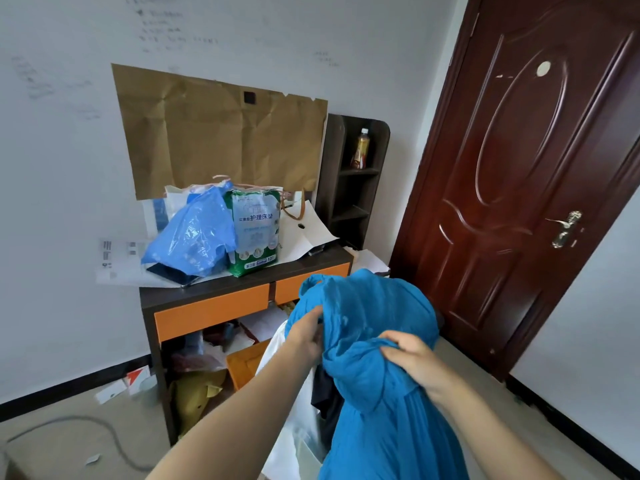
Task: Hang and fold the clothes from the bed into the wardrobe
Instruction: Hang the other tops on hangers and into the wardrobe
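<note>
Gripping a crinkled, bunched blue garment (374, 327): left hand (306, 332), right hand (412, 362).

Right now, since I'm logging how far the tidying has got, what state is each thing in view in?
blue garment: bunched up, neither folded nor hung.
left hand: grips the garment's upper part.
right hand: grips its bunched middle.
door: shut.
orange drawers: both shut.
bottle: upright on the shelf, cap on.
green pack: upright on the desk.
</note>
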{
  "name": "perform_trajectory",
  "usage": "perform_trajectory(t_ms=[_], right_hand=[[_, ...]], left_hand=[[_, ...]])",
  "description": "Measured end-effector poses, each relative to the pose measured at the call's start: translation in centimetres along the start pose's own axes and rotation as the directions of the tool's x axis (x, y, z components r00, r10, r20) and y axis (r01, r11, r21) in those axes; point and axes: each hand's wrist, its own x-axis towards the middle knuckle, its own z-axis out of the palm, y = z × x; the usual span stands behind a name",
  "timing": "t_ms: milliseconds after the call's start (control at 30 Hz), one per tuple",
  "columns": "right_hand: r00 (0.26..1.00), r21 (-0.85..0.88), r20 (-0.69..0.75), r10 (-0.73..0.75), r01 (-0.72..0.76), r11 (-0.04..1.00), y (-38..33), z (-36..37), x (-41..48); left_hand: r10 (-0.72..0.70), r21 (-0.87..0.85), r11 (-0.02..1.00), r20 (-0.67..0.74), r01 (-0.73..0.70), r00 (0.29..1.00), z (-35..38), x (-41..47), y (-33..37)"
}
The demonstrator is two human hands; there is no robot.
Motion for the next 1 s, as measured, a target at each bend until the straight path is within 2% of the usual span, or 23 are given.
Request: perform_trajectory(t_ms=[67, 167, 233, 300, 333, 400, 500, 600, 667, 733, 800, 833, 900, 933, 1000], right_hand=[[1.000, -0.060, 0.014, 0.014, -0.013, 0.998, 0.3, 1.1, 0.1], [1.000, -0.058, -0.015, 0.002, -0.003, 0.998, 0.4, 2.4, 0.2], [0.999, -0.052, -0.027, -0.030, 0.028, 0.998, 0.2, 4.4, 0.5], [0.990, -0.068, -0.100, -0.098, 0.091, 0.993, -0.4, 7.1, 0.9], [0.981, -0.076, -0.132, -0.142, 0.133, 0.988, -1.0, 9.2, 1.2], [0.962, -0.090, -0.159, -0.221, 0.209, 0.974, -2.1, 12.7, 1.6], [0.957, -0.122, -0.033, -0.288, 0.282, 0.952, -4.2, 19.7, 2.0], [0.925, -0.120, 0.146, -0.350, 0.368, 0.922, -6.7, 28.6, 1.2], [0.885, -0.100, 0.228, -0.406, 0.436, 0.894, -8.1, 34.9, 0.0], [0.843, -0.061, 0.296, -0.448, 0.485, 0.872, -9.6, 41.9, -2.4], [0.801, -0.005, 0.345, -0.489, 0.522, 0.853, -10.8, 47.5, -5.2], [0.754, 0.052, 0.401, -0.521, 0.549, 0.834, -11.7, 52.1, -8.2], [0.714, 0.129, 0.387, -0.583, 0.585, 0.801, -12.1, 55.8, -10.8], [0.680, 0.166, 0.402, -0.613, 0.604, 0.779, -12.2, 58.0, -12.2], [0.570, 0.221, 0.517, -0.638, 0.631, 0.743, -12.0, 63.6, -17.7]], left_hand=[[0.023, -0.026, 0.999, -0.018, -0.023, 1.000, -1.5, -0.7, 0.8], [0.101, -0.048, 0.993, -0.068, -0.104, 0.993, -5.2, -1.3, 3.0], [0.200, -0.030, 0.977, -0.195, -0.209, 0.960, -9.1, -1.7, 5.1], [0.313, 0.019, 0.945, -0.344, -0.327, 0.885, -13.2, -3.0, 7.1], [0.386, 0.073, 0.916, -0.426, -0.394, 0.819, -15.4, -4.6, 8.1], [0.509, 0.210, 0.857, -0.484, -0.471, 0.711, -18.9, -7.7, 9.7], [0.638, 0.348, 0.762, -0.547, -0.546, 0.542, -25.0, -14.7, 12.0], [0.692, 0.441, 0.668, -0.664, -0.600, 0.283, -33.2, -24.6, 13.9], [0.723, 0.532, 0.602, -0.679, -0.596, 0.124, -38.2, -32.3, 14.3], [0.722, 0.589, 0.555, -0.692, -0.588, -0.011, -42.4, -40.6, 13.7], [0.685, 0.586, 0.528, -0.722, -0.614, -0.100, -45.3, -47.1, 12.7], [0.658, 0.617, 0.497, -0.727, -0.610, -0.198, -47.1, -52.5, 11.0], [0.665, 0.633, 0.474, -0.713, -0.612, -0.222, -48.1, -56.7, 9.3], [0.653, 0.649, 0.470, -0.711, -0.598, -0.259, -48.8, -59.0, 7.9], [0.579, 0.687, 0.452, -0.711, -0.570, -0.398, -50.7, -65.9, 2.4]])
